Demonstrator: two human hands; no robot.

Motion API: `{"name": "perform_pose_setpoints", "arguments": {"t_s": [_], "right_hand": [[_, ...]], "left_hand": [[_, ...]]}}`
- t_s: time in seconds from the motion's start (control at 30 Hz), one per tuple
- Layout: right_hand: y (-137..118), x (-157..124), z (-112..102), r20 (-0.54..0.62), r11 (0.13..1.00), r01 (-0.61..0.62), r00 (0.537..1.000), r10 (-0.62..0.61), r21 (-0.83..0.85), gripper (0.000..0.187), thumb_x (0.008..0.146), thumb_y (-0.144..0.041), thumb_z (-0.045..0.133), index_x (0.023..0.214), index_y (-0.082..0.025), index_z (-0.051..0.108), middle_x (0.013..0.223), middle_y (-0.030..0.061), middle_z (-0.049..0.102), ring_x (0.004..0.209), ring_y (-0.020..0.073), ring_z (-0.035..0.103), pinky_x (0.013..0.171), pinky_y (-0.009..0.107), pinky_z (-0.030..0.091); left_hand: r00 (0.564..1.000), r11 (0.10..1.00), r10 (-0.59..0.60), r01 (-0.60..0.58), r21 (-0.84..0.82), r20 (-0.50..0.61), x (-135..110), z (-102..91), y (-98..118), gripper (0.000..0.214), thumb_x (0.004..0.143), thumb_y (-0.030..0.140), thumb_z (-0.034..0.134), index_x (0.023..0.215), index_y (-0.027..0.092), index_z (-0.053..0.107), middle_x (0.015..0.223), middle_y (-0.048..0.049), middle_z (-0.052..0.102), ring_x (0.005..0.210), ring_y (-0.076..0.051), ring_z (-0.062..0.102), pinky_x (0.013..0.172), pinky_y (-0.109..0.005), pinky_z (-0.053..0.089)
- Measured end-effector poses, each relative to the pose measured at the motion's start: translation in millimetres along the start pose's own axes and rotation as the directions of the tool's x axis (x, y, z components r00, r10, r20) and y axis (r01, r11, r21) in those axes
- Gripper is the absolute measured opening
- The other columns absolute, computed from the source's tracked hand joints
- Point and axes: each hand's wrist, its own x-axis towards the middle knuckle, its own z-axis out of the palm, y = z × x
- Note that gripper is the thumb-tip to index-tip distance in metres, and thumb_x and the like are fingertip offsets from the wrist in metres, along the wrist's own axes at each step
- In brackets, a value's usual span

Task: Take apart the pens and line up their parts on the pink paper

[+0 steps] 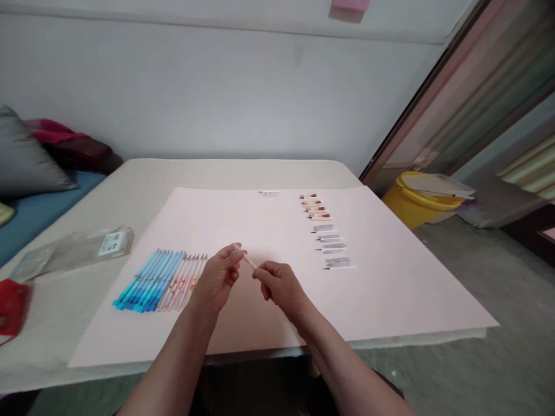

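A slim, pale pen (250, 263) is stretched between my two hands above the middle of the pink sheet (243, 323). My left hand (218, 276) pinches its upper end, and a small whitish tip shows at those fingers. Closed round the lower end is my right hand (280, 286), with thumb and forefinger pressed together. To the left lies a tight row of blue pens (150, 280), beside several clear-and-pinkish pens (182, 283) that my left wrist partly covers. On the right, pen parts are laid out in a column: thin refills (339, 267), greyish clear pieces (335, 247) and brown-topped pieces (318, 216).
Another refill (269, 191) lies at the sheet's far edge. A clear plastic bag (82, 248) and a red object (13, 306) sit on the table's left side. A yellow bucket (405, 199) stands on the floor to the right; a wall (234, 92) rises behind.
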Motion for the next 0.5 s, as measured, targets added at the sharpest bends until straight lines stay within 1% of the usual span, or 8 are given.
{"name": "perform_pose_setpoints", "arguments": {"t_s": [0.03, 0.07, 0.17, 0.23, 0.27, 0.33, 0.43, 0.5], "right_hand": [[0.1, -0.1, -0.1, 0.003, 1.000, -0.001, 1.000, 0.001, 0.000, 0.023, 0.080, -0.031, 0.049, 0.067, -0.014, 0.059, 0.042, -0.0045, 0.048, 0.040, 0.0056, 0.035, 0.044, 0.019, 0.028], [0.2, -0.1, -0.2, 0.006, 1.000, 0.000, 1.000, 0.000, 0.001, 0.023, 0.080, -0.031, 0.049, 0.068, -0.014, 0.059, 0.042, -0.0045, 0.048, 0.040, 0.0056, 0.035, 0.044, 0.019, 0.028], [-0.1, -0.3, -0.2, 0.006, 1.000, 0.000, 1.000, 0.000, -0.001, 0.024, 0.080, -0.031, 0.049, 0.068, -0.014, 0.060, 0.042, -0.0042, 0.048, 0.040, 0.0057, 0.035, 0.044, 0.019, 0.029], [-1.0, -0.6, -0.2, -0.001, 1.000, -0.008, 1.000, 0.008, -0.006, 0.024, 0.080, -0.031, 0.049, 0.068, -0.014, 0.061, 0.042, -0.0040, 0.048, 0.040, 0.0058, 0.035, 0.045, 0.020, 0.029], [-1.6, -0.7, -0.2, -0.004, 1.000, -0.010, 1.000, 0.010, -0.004, 0.024, 0.080, -0.032, 0.048, 0.072, -0.014, 0.062, 0.042, -0.0042, 0.047, 0.040, 0.0059, 0.035, 0.044, 0.020, 0.029], [-2.8, -1.1, -0.2, -0.004, 1.000, -0.003, 1.000, 0.003, 0.011, 0.026, 0.081, -0.032, 0.047, 0.086, -0.013, 0.065, 0.041, -0.0051, 0.046, 0.039, 0.0063, 0.035, 0.045, 0.020, 0.029], [-3.7, -1.3, -0.4, 0.019, 0.999, 0.006, 1.000, -0.007, 0.041, 0.035, 0.082, -0.030, 0.047, 0.110, -0.016, 0.062, 0.041, -0.0066, 0.046, 0.039, 0.0066, 0.036, 0.046, 0.020, 0.031], [-3.5, -1.2, -0.9, 0.044, 0.999, 0.007, 0.999, -0.009, 0.050, 0.037, 0.082, -0.029, 0.046, 0.114, -0.018, 0.060, 0.041, -0.0068, 0.046, 0.039, 0.0065, 0.036, 0.047, 0.020, 0.031]], "left_hand": [[1.000, 1.000, -0.005, 0.005, 0.005, -0.005, -0.2, 0.0, 0.0, 0.031, 0.067, 0.013, 0.069, 0.097, 0.013, 0.062, 0.094, -0.0071, 0.064, 0.053, -0.002, 0.051, 0.042, -0.011, 0.041], [1.000, 1.000, -0.014, 0.014, -0.002, -0.002, -0.3, 0.0, -0.1, 0.031, 0.067, 0.012, 0.069, 0.097, 0.014, 0.062, 0.094, -0.0074, 0.064, 0.058, -0.004, 0.054, 0.046, -0.012, 0.044], [0.999, 0.997, -0.040, 0.043, -0.069, 0.035, 0.1, -0.3, -1.1, 0.031, 0.066, 0.004, 0.066, 0.096, 0.013, 0.062, 0.094, -0.0093, 0.065, 0.079, -0.012, 0.062, 0.064, -0.019, 0.052], [0.998, 0.994, -0.041, 0.046, -0.102, 0.055, 0.7, -1.0, -1.9, 0.029, 0.067, 0.002, 0.064, 0.094, 0.012, 0.062, 0.092, -0.0101, 0.066, 0.083, -0.014, 0.063, 0.068, -0.020, 0.052], [0.998, 0.993, -0.040, 0.046, -0.107, 0.057, 1.1, -1.6, -2.2, 0.027, 0.068, 0.002, 0.064, 0.093, 0.012, 0.062, 0.091, -0.0102, 0.066, 0.082, -0.014, 0.063, 0.068, -0.020, 0.052], [0.998, 0.993, -0.043, 0.048, -0.107, 0.051, 1.6, -3.0, -2.5, 0.023, 0.069, 0.005, 0.064, 0.091, 0.012, 0.062, 0.090, -0.0099, 0.066, 0.080, -0.013, 0.063, 0.067, -0.020, 0.052], [0.998, 0.992, -0.049, 0.052, -0.112, 0.033, 1.6, -4.6, -2.1, 0.016, 0.071, 0.009, 0.065, 0.086, 0.012, 0.061, 0.088, -0.0087, 0.066, 0.076, -0.012, 0.063, 0.066, -0.021, 0.052], [0.999, 0.992, -0.043, 0.046, -0.114, 0.024, 1.4, -5.0, -1.1, 0.012, 0.072, 0.012, 0.065, 0.083, 0.013, 0.060, 0.086, -0.0083, 0.066, 0.074, -0.012, 0.064, 0.065, -0.021, 0.052]]}}
